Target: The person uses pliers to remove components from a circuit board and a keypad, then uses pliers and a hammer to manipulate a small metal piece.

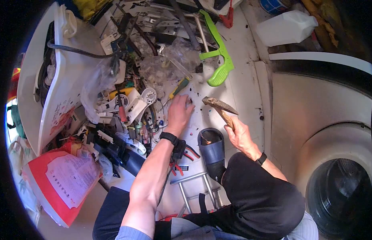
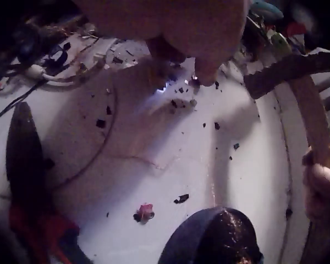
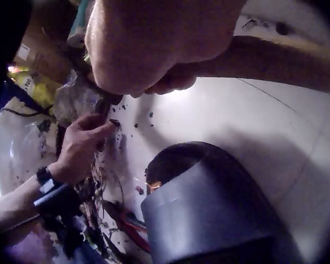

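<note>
My right hand [image 1: 241,136] grips the wooden handle of a hammer [image 1: 221,107], whose rusty head is raised beside my left hand [image 1: 180,114]. The left hand rests low over the white surface, thumb and fingertips around a small dark piece [image 3: 115,122], partly hidden by the fingers. In the left wrist view small dark fragments [image 2: 100,124] lie scattered near the fingertips. The right wrist view has my right hand [image 3: 159,44] curled round the handle [image 3: 264,60] and my left hand [image 3: 77,148] beyond it.
A dark blue shoe [image 1: 213,154] stands between the arms. Red-handled pliers [image 1: 190,154], a screwdriver [image 1: 180,87] and a green-framed saw [image 1: 222,52] lie around. Mixed parts and plastic bags [image 1: 170,60] pile up left and behind. A washing machine drum [image 1: 338,188] is at right.
</note>
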